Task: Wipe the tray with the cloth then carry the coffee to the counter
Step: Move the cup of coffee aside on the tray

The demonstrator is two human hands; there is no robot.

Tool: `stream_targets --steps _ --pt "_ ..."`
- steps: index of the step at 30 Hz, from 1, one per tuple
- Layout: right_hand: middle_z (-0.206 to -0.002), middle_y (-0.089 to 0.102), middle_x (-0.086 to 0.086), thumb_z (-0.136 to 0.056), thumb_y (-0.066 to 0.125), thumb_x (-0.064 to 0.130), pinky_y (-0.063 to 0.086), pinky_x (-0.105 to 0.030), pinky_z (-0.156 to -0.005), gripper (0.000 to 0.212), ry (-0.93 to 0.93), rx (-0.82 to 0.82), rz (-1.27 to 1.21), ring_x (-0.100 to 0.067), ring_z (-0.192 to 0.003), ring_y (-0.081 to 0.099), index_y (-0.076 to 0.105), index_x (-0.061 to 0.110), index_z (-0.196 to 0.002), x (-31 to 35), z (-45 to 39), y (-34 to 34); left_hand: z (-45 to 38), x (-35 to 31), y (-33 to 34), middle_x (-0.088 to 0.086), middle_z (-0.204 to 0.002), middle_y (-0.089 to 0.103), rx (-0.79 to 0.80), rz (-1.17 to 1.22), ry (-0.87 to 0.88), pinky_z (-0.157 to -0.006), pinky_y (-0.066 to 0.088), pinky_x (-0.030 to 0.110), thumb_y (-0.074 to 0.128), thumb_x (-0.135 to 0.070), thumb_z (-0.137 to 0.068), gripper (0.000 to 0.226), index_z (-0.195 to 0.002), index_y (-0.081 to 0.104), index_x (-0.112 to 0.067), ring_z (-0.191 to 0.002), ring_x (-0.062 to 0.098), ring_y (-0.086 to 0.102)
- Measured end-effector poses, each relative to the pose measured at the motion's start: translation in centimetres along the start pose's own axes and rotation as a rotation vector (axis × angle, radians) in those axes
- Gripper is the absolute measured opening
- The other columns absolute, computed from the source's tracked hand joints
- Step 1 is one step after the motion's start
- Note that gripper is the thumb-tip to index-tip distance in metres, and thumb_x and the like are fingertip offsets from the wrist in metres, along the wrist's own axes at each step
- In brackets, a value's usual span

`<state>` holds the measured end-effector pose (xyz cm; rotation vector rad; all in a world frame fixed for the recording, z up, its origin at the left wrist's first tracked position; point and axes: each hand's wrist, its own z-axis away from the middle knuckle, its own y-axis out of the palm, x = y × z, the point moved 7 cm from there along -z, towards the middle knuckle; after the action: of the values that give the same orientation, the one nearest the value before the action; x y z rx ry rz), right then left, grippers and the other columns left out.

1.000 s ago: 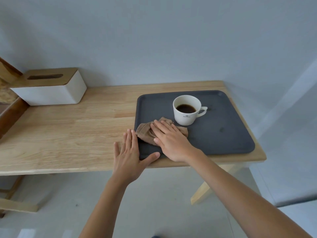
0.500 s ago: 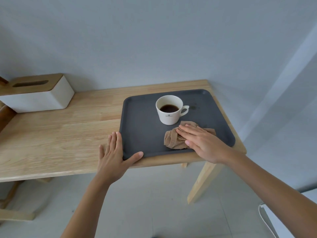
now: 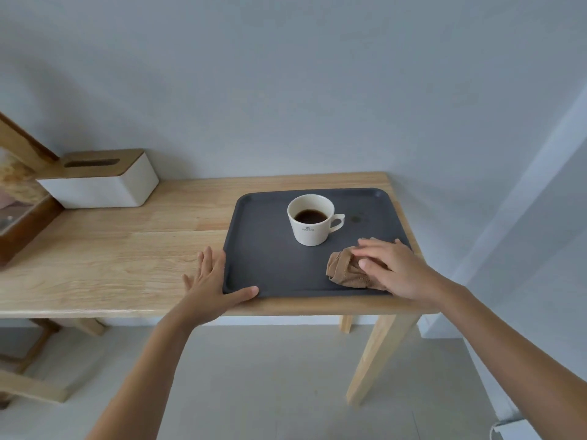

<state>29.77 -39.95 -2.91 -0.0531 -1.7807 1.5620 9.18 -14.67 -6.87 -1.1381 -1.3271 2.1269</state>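
Observation:
A dark grey tray (image 3: pixel 263 249) lies on the right end of a wooden table (image 3: pixel 127 258). A white cup of coffee (image 3: pixel 311 219) stands upright near the tray's far middle, handle to the right. A crumpled brown cloth (image 3: pixel 344 271) lies at the tray's near right corner. My right hand (image 3: pixel 394 268) presses flat on the cloth, fingers pointing left. My left hand (image 3: pixel 212 281) rests against the tray's near left corner, fingers spread on the table, thumb along the tray's front rim. A small dark stain (image 3: pixel 357 219) shows right of the cup.
A white tissue box with a wooden lid (image 3: pixel 101 179) stands at the back left of the table. A wooden-framed object (image 3: pixel 19 198) leans at the far left. The wall runs close behind the table. The table's right edge is just past the tray.
My right hand has slid the cloth from the tray's near left side, across the front, to its near right corner. My left hand has stayed at the near left corner.

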Motion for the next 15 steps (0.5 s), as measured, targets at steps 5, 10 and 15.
stream_targets --steps 5,10,15 --pt "-0.147 0.046 0.003 -0.088 0.066 0.024 0.036 -0.015 -0.098 0.059 0.011 -0.266 -0.162 -0.020 -0.130 0.049 0.043 0.021 -0.142 2.3 -2.9 -2.9 -1.9 -6.4 -1.7 0.001 -0.163 0.002 -0.167 0.191 0.165 -0.120 0.006 0.047 0.067 -0.053 -0.078 0.100 -0.153 0.009 -0.019 -0.149 0.016 -0.001" --pt "-0.141 0.054 0.000 -0.076 0.079 0.026 0.039 -0.043 -0.110 0.075 0.086 -0.210 -0.279 -0.018 -0.130 0.048 0.043 0.021 -0.141 2.5 -6.6 -1.3 -5.7 -10.7 -0.8 -0.002 -0.142 0.049 -0.120 0.483 0.229 -0.104 0.045 0.041 0.080 -0.042 -0.069 0.093 -0.145 0.032 -0.020 -0.127 0.012 0.049" --pt "-0.122 0.067 0.004 -0.071 0.083 0.024 0.048 -0.034 -0.099 0.061 0.094 -0.293 -0.330 -0.009 -0.112 0.059 0.058 0.020 -0.126 2.4 -8.0 -1.4 -7.8 -11.3 -1.0 -0.003 -0.124 0.063 -0.192 0.575 0.300 -0.097 0.049 0.034 0.081 -0.033 -0.071 0.067 -0.129 0.052 -0.018 -0.113 0.010 0.057"
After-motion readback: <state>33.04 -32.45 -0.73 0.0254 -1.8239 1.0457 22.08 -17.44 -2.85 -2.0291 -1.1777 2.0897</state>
